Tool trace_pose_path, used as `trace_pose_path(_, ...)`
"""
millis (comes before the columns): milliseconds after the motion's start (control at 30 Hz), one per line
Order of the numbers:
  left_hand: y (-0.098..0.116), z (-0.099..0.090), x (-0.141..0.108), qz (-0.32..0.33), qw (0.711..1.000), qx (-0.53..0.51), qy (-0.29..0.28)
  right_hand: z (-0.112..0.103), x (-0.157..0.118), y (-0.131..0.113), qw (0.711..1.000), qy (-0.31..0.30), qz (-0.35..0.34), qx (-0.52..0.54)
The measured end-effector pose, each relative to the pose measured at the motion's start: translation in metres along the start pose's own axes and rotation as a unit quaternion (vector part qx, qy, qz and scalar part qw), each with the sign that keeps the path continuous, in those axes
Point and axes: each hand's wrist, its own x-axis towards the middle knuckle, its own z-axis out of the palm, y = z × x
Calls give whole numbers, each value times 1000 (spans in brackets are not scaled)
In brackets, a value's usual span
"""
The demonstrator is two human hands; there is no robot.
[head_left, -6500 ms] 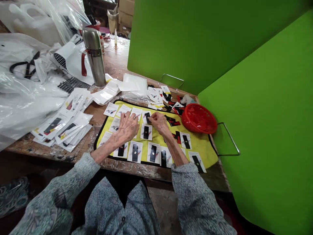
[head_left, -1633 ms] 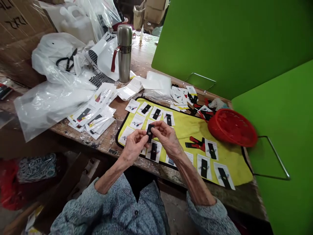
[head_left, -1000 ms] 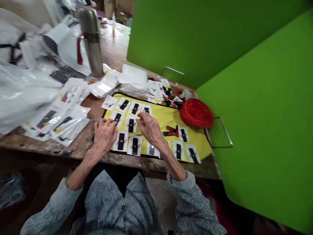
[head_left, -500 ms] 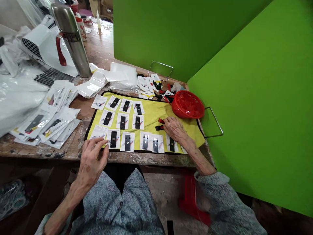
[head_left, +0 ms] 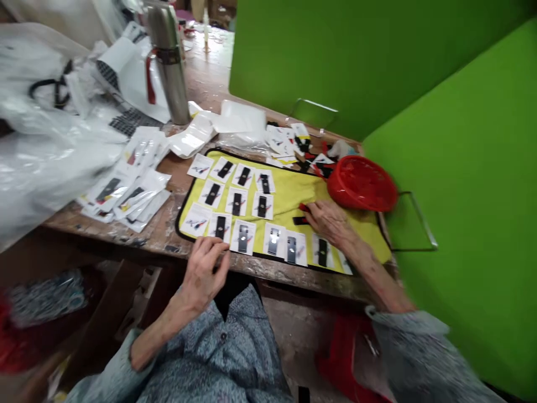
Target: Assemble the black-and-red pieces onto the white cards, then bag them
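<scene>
Right hand over dark strips, yellow cloth's three o'clock; can't tell if pinching.
Cards in rows, probably for easy reach.

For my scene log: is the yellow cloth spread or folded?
Spread: the yellow cloth lies opened out, slightly creased, with rows of cards on it.

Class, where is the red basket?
In the head view, the red basket sits centre-right, at the far right corner of the yellow mat, beyond the right hand.
</scene>
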Motion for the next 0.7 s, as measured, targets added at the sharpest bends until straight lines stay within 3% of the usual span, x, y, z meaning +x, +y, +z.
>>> trace_pose_path(167,8,9,-6,-24,999,-33,-21,5,7,7,999,45,-4,7)
trace_pose_path(300,12,11,2,-55,993,-102,-21,-22,7,-8,979,137,64,139)
trace_pose_path(400,15,11,17,-110,977,-182,-23,-51,6,-51,908,162,113,370)
trace_pose_path(500,13,12,32,-201,940,-274,-20,-70,11,-109,767,101,87,627)
trace_pose_path(567,8,12,36,-257,898,-356,-17,-75,17,-143,705,64,71,703)
trace_pose_path(633,0,8,35,-292,860,-418,-17,-77,26,-167,681,42,64,728)
trace_pose_path(700,-11,-1,31,-312,848,-428,-13,-77,38,-182,681,24,53,730)
